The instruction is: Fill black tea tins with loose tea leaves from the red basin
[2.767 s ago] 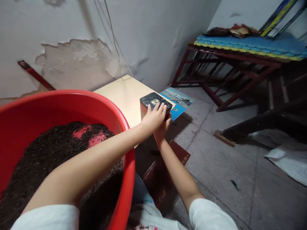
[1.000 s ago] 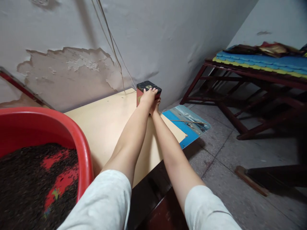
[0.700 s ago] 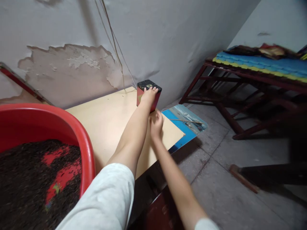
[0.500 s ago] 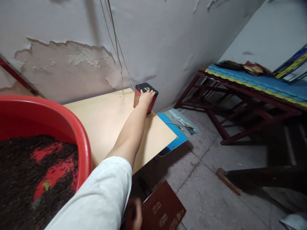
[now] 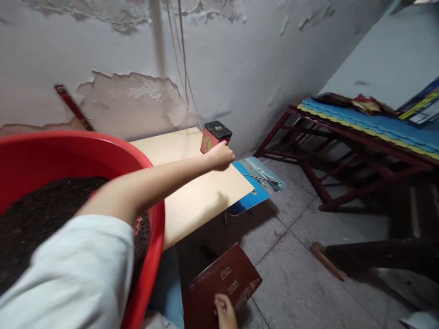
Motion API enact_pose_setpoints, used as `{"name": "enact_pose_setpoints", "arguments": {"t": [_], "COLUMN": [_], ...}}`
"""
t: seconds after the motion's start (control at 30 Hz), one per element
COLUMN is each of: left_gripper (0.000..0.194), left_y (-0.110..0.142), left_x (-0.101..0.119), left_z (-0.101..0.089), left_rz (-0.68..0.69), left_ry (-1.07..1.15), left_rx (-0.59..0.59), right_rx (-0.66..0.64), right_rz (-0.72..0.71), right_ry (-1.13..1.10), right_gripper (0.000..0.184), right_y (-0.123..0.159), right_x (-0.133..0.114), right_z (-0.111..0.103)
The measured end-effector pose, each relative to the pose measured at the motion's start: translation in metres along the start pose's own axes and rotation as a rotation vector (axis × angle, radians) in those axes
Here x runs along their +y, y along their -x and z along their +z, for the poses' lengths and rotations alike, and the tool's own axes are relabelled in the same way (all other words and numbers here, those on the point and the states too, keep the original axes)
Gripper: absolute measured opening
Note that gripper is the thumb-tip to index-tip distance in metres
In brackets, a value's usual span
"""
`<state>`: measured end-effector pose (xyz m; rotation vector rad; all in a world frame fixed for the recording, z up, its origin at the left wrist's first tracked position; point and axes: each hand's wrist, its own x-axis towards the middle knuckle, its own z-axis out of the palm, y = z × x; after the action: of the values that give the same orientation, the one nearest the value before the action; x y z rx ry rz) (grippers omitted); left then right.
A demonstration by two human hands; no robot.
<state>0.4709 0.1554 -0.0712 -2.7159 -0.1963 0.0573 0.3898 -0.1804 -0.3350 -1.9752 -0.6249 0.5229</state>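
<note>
It is a bit dim here. The left hand (image 5: 221, 156) makes a soft shadow on the bright table (image 5: 192, 205). Under the bench (image 5: 346, 136) it is dark.

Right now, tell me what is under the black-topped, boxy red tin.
The tin stands on the flat cream board. The patch beneath is covered; the left hand hides part of the tin's base.

Place: shabby indoor workroom, exact kind unclear
Wall (image 5: 260, 59): peeling, behind red tub (image 5: 157, 237)
Floor (image 5: 291, 278): grey slabs, right of tub
</note>
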Motion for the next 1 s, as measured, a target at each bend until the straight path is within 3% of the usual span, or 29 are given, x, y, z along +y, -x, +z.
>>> {"name": "enact_pose_setpoints", "arguments": {"t": [0.1, 0.23, 0.3, 0.4, 0.5, 0.6, 0.67, 0.8, 0.9, 1.0], "left_gripper": [0.02, 0.016, 0.018, 0.029, 0.035, 0.035, 0.035, 0.034, 0.031, 0.025], "left_y": [0.076, 0.198, 0.248, 0.303, 0.348, 0.39, 0.419, 0.483, 0.539, 0.599], "left_x": [0.034, 0.068, 0.075, 0.076, 0.077, 0.083, 0.086, 0.087, 0.087, 0.094], "left_z": [-0.043, -0.083, -0.09, -0.087, -0.079, -0.076, -0.076, -0.081, -0.076, -0.057], "left_rz": [0.192, 0.225, 0.017, -0.297, -0.482, -0.612, -0.712, -1.016, -1.309, -1.62], "left_ry": [0.063, 0.271, 0.186, 0.131, 0.233, 0.385, 0.432, 0.378, 0.295, 0.189], "left_rx": [0.011, 0.057, 0.041, -0.138, -0.363, -0.424, -0.373, -0.21, -0.003, 0.233], "right_rx": [-0.067, -0.155, -0.195, -0.236, -0.277, -0.349, -0.511, -0.952, -1.251, -1.406], "right_rz": [0.044, 0.015, -0.025, -0.128, -0.344, -0.593, -0.71, -0.942, -1.092, -1.186], "right_ry": [-0.051, -0.115, -0.189, -0.244, -0.341, -0.357, -0.258, 0.134, 0.395, 0.478], "right_gripper": [0.038, 0.044, 0.044, 0.039, 0.026, 0.014, 0.014, 0.027, 0.03, 0.03], "right_y": [-0.027, -0.072, -0.084, -0.082, -0.067, -0.051, -0.042, -0.018, 0.01, 0.045], "right_x": [-0.015, -0.07, -0.106, -0.162, -0.211, -0.251, -0.271, -0.309, -0.338, -0.366], "right_z": [-0.006, -0.012, -0.011, -0.006, 0.001, 0.013, 0.027, 0.058, 0.081, 0.11]}}
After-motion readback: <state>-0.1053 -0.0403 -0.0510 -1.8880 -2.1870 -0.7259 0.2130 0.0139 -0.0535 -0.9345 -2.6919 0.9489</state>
